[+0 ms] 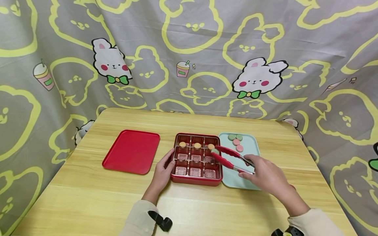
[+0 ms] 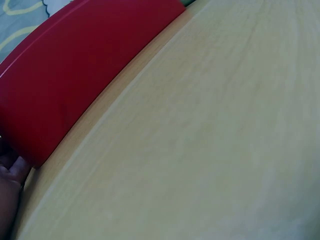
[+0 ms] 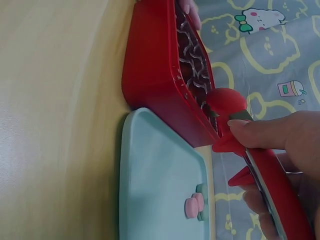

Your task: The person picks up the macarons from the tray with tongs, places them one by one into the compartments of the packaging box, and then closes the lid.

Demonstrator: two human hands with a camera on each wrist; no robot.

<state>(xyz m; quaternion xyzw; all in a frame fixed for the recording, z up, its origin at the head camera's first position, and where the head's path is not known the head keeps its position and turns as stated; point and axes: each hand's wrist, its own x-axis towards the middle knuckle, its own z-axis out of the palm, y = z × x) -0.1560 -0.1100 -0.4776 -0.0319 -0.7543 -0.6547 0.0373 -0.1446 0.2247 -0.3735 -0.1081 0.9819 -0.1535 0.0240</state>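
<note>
My right hand point(image 1: 267, 173) grips a pair of red-tipped tongs point(image 1: 222, 161) by the metal part. Between the tong tips is a small round green macaron-like piece point(image 1: 215, 151), over the right side of a red box point(image 1: 196, 181). The box has a plastic insert with several square compartments; three yellow-orange round pieces point(image 1: 197, 145) stand in its far row. My left hand point(image 1: 162, 168) holds the box's left side, thumb at the rim. In the left wrist view, only part of that hand point(image 2: 10, 182) shows beside the red wall.
A pale blue tray point(image 1: 240, 180) lies against the box's right side, with two green pieces point(image 1: 231, 137) and two pink pieces point(image 1: 239, 148) near its far end. A flat red lid point(image 1: 131, 152) rests on the wooden table point(image 1: 88, 196) to the left. A patterned curtain hangs behind.
</note>
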